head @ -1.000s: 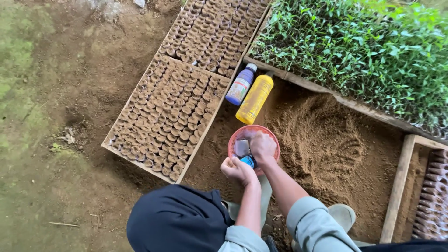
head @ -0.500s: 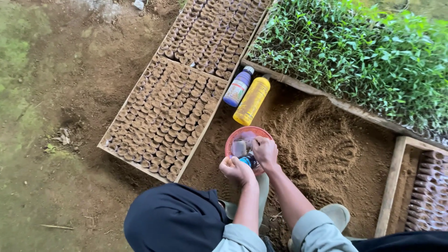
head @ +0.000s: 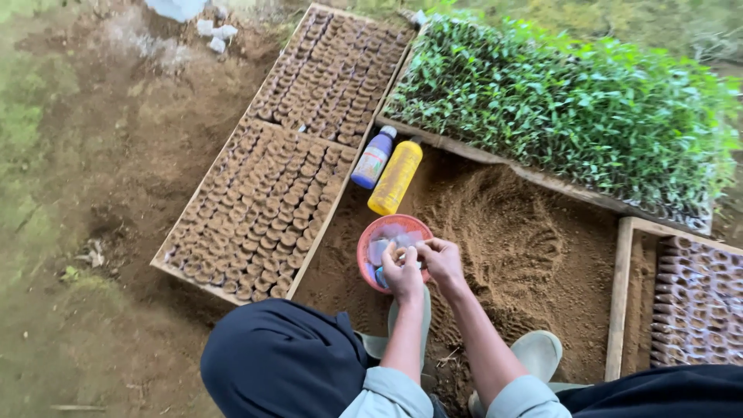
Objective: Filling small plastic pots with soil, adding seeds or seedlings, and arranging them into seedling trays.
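Largest, the bed of green seedlings (head: 573, 116); beside it, wooden trays of soil pots (head: 271, 201). On bare soil lie a yellow bottle (head: 395, 176) and a smaller purple one (head: 373, 158). We hold both hands, left (head: 403, 272) and right (head: 441, 259), pinched on small packets (head: 379, 251) over the red bowl (head: 368, 246).

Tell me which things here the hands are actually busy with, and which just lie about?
In use: left hand, right hand, small packet pinched between them, red bowl.

Lying about: yellow bottle, purple bottle, soil-pot trays, seedling bed.
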